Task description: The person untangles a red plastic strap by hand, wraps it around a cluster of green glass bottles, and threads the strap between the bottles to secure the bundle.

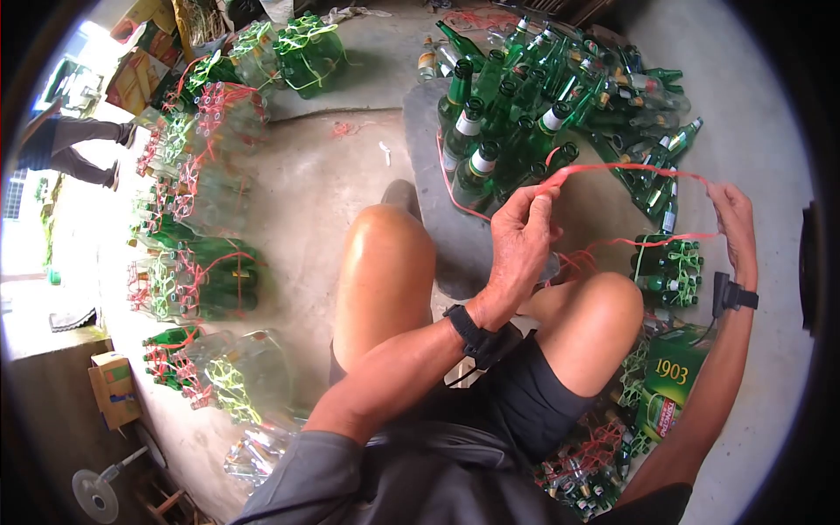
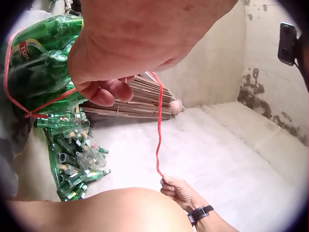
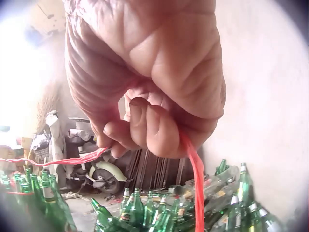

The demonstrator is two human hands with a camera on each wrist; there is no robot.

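Observation:
Red plastic twine (image 1: 634, 167) stretches from my left hand (image 1: 521, 241) to my right hand (image 1: 735, 219), out at the far right. Thumb and forefinger of the left hand pinch it. In the right wrist view, the curled fingers (image 3: 154, 128) grip the twine, and its tail (image 3: 197, 186) hangs below. A second length runs lower, back from the right hand toward the knee. Just beyond the left hand, a cluster of green glass bottles (image 1: 477, 166) stands upright on a dark grey slab (image 1: 468, 249). A red band (image 2: 8, 72) loops around the cluster in the left wrist view.
Many loose green bottles (image 1: 647, 96) lie heaped at the back right. Tied bottle bundles (image 1: 219, 271) line the left side, with another bundle (image 1: 669, 269) near the right knee. A green carton (image 1: 675, 367) stands at my right. Someone's legs (image 1: 83, 144) show at far left.

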